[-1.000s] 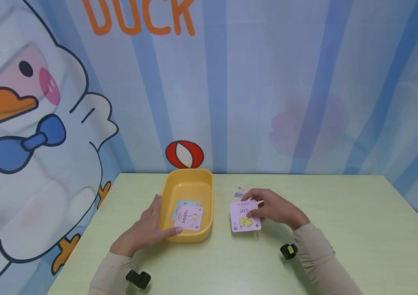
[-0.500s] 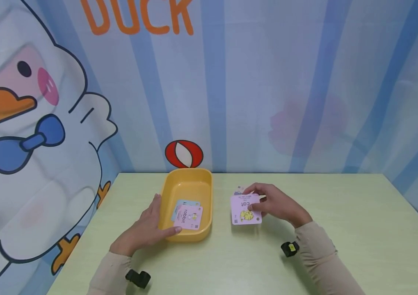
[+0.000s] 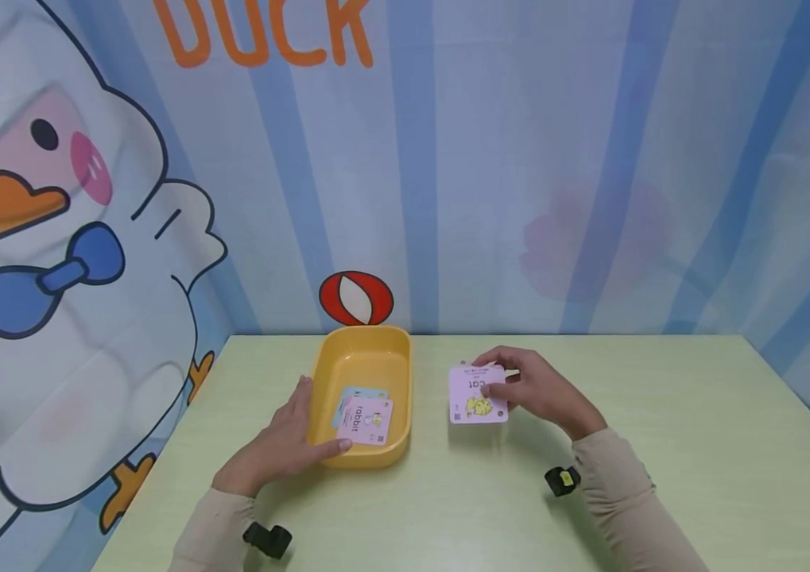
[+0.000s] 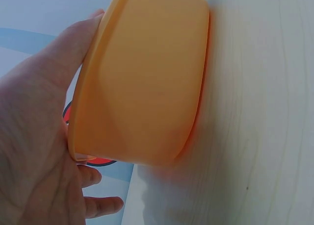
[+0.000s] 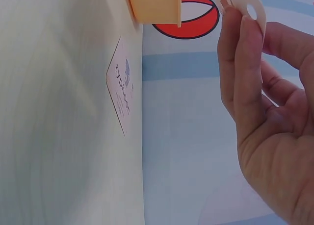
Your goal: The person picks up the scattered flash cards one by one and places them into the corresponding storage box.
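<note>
My right hand (image 3: pixel 540 393) pinches a pink cat flashcard (image 3: pixel 467 397), thumb in front and fingers behind. In the right wrist view only the back end of this flashcard (image 5: pixel 248 2) shows, lifted above the table. Beneath it a typhoon flashcard (image 5: pixel 121 83) lies on the table; the head view shows little more than its corner. My left hand (image 3: pixel 277 445) rests against a yellow plastic basket (image 3: pixel 363 343), its fingers straight along the left side and its thumb at the near rim. Inside the basket, a pink rabbit flashcard (image 3: pixel 367 421) overlaps a blue flashcard (image 3: pixel 365 392).
Both hands work over a pale wooden table (image 3: pixel 676 477). Along its back edge hangs a blue striped cloth (image 3: pixel 490 159) with a duck print. A small black camera sits at each wrist.
My right hand has raised the cat flashcard and moved slightly away from me, covering more of the flashcard behind it. The left hand and basket stay put.
</note>
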Demonstrator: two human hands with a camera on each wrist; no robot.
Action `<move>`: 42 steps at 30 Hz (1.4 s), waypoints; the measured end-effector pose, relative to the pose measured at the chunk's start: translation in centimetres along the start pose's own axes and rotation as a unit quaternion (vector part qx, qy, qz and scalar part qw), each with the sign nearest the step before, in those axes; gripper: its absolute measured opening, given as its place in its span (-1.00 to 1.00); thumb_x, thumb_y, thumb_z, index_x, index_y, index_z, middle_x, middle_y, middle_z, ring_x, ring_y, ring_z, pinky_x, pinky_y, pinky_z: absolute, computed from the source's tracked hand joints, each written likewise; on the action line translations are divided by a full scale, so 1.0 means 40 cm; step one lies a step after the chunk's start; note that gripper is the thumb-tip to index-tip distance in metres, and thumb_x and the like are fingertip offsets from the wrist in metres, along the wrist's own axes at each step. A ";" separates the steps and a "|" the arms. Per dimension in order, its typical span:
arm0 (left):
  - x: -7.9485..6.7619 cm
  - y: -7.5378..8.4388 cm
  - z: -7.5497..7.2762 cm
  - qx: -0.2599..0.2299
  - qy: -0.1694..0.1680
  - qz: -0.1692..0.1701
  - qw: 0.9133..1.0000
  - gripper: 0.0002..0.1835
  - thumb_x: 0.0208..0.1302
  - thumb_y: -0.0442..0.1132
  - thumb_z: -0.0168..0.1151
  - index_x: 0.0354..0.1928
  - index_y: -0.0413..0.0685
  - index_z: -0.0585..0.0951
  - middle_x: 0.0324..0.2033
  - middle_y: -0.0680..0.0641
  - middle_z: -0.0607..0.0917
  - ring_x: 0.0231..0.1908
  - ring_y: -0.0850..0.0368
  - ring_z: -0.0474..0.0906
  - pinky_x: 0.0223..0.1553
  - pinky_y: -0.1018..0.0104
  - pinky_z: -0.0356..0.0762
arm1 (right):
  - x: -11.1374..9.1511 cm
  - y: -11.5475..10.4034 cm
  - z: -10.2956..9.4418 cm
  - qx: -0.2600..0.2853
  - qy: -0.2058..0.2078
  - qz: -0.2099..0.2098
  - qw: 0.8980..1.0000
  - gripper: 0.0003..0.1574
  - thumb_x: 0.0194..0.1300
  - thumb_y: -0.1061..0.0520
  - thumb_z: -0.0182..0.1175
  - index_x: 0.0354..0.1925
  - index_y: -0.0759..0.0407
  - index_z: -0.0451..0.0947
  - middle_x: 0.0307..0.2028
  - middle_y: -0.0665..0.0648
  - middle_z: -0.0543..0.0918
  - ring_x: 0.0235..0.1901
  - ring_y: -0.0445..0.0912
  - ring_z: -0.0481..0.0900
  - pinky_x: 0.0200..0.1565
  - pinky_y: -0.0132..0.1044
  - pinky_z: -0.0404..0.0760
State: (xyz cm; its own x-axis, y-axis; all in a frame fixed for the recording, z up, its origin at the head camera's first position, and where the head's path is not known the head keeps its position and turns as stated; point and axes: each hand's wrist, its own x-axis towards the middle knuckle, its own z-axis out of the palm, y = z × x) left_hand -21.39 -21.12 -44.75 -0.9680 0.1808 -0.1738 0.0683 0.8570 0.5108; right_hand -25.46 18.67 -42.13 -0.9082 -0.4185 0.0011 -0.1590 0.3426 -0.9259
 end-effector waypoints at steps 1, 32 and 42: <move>0.000 0.000 0.000 -0.001 0.001 0.000 1.000 0.46 0.00 0.51 0.32 0.62 -0.09 -0.34 0.62 -0.21 -0.23 0.55 -0.32 -0.09 0.38 -0.41 0.15 | 0.000 -0.002 0.000 -0.002 0.002 0.001 1.000 -0.54 0.37 0.28 0.26 0.21 0.13 0.54 0.03 0.28 0.55 -0.21 0.03 0.74 -0.28 -0.11 0.76; 0.004 -0.002 0.003 -0.010 0.007 0.002 1.000 0.46 0.01 0.51 0.33 0.61 -0.11 -0.33 0.62 -0.22 -0.23 0.56 -0.33 -0.11 0.39 -0.41 0.13 | 0.002 -0.033 0.008 0.008 0.039 -0.014 0.999 -0.53 0.36 0.20 0.31 0.21 0.20 0.55 -0.05 0.26 0.70 -0.26 0.02 0.75 -0.27 -0.16 0.76; 0.002 0.003 0.002 -0.008 0.006 -0.002 1.000 0.46 0.00 0.51 0.33 0.62 -0.09 -0.32 0.62 -0.21 -0.22 0.55 -0.32 -0.08 0.37 -0.41 0.17 | 0.000 -0.039 0.010 0.007 0.053 -0.010 0.998 -0.52 0.36 0.18 0.32 0.23 0.16 0.55 -0.05 0.28 0.66 -0.24 0.02 0.73 -0.25 -0.17 0.76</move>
State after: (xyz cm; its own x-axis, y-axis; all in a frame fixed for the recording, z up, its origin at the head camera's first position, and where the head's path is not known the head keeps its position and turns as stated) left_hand -21.42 -20.97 -44.79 -0.9714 0.1703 -0.1657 0.0597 0.8500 0.5234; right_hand -25.08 17.81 -40.83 -0.9412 -0.3326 0.0592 -0.1729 0.3236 -0.9303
